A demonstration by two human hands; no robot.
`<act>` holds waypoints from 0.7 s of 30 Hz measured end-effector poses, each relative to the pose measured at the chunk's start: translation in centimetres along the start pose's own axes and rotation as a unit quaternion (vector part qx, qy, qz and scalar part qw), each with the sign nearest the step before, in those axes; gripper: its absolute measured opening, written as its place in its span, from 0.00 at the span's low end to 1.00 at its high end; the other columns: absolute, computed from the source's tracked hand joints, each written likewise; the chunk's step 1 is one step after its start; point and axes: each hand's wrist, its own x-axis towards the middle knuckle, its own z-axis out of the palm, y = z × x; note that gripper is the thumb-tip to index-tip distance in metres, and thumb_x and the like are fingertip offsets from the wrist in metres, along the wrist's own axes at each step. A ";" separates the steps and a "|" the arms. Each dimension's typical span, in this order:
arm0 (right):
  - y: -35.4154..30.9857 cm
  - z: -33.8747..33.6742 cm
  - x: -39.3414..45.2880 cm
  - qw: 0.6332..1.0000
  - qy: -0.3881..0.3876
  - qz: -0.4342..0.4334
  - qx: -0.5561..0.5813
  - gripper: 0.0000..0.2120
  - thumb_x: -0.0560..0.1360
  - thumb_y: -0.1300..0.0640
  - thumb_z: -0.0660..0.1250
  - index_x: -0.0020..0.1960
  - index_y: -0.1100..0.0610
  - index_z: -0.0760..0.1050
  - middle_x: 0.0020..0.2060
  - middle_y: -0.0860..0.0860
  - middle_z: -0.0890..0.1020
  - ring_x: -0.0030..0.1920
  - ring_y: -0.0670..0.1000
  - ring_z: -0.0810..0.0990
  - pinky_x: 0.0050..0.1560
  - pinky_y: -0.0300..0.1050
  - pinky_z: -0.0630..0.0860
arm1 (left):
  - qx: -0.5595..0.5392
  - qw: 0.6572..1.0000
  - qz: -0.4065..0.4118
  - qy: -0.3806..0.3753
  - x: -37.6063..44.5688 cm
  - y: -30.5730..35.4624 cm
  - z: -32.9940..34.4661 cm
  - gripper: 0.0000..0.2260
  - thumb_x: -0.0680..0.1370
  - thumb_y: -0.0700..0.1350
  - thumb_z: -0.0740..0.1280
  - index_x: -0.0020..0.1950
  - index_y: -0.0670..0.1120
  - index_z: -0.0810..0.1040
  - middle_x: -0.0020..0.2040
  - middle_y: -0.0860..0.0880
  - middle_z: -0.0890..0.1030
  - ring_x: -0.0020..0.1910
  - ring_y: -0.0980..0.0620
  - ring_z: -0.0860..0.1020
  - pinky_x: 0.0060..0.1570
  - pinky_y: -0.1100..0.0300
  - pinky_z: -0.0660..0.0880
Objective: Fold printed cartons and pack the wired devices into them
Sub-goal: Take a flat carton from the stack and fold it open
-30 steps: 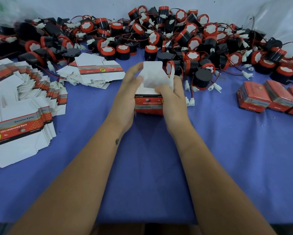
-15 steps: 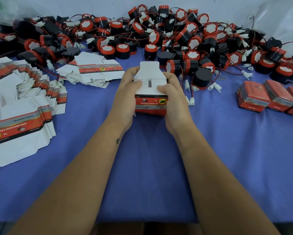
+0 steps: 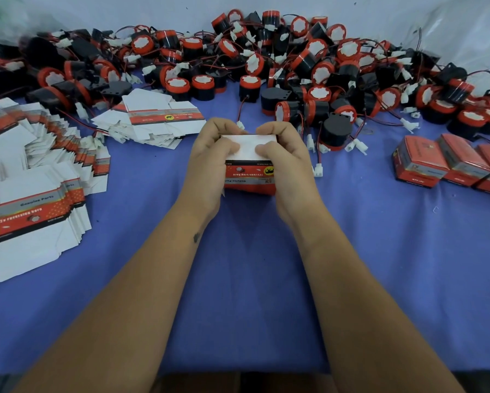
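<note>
My left hand [image 3: 209, 163] and right hand [image 3: 287, 165] both grip 1 red printed carton [image 3: 249, 177] at table centre, just above or on the blue cloth [image 3: 238, 279]; can't tell if it touches. Fingers of both hands curl over the far edge, thumbs press down on the white top flap [image 3: 248, 146], which lies flat, folded shut or nearly. Carton's long axis runs left-right; printed front panel faces me, text upside down from my side, yellow round logo at its right end. Cardboard, boxy, glossy red print with a grey band, plain white inside face on the flap.

Left side: fanned stack of flat cartons [image 3: 31, 199], white uncoated backs, red printed strip, die-cut tabs. Another smaller pile of flat cartons [image 3: 158, 117] lies far-left of my hands.

Far side: big heap of wired devices [image 3: 309, 66] along the white wall, short black plastic cylinders with red rims and white round faces, thin red and black wires, small white plug connectors. 1 device [image 3: 334, 131] sits just right of my right hand.

Right edge: row of at least 3 closed red cartons [image 3: 448, 163] side by side, touching, tilted a bit.
</note>
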 end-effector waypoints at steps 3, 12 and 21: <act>-0.2 -0.1 0.0 1.000 -0.006 0.008 -0.005 0.15 0.74 0.70 0.61 0.49 0.51 0.74 0.47 0.53 0.78 0.45 0.52 0.78 0.37 0.46 0.78 | -0.004 1.000 0.010 0.007 0.0 0.1 0.0 0.12 0.68 0.37 0.60 0.42 0.53 0.77 0.45 0.51 0.80 0.38 0.58 0.79 0.32 0.62 0.76; -0.2 0.1 -0.2 1.000 0.003 -0.006 -0.006 0.10 0.77 0.64 0.63 0.51 0.50 0.76 0.47 0.48 0.80 0.47 0.49 0.79 0.41 0.45 0.79 | 0.018 0.999 0.042 0.020 0.0 0.0 0.2 0.10 0.71 0.40 0.59 0.46 0.51 0.76 0.46 0.53 0.80 0.42 0.58 0.79 0.37 0.62 0.76; 0.4 0.4 -0.2 0.994 0.035 0.021 -0.096 0.14 0.73 0.38 0.57 0.50 0.43 0.77 0.54 0.49 0.77 0.52 0.48 0.76 0.51 0.44 0.73 | 0.147 0.966 0.206 0.046 -0.7 0.0 0.0 0.09 0.79 0.44 0.57 0.55 0.43 0.73 0.52 0.54 0.75 0.51 0.62 0.74 0.51 0.66 0.71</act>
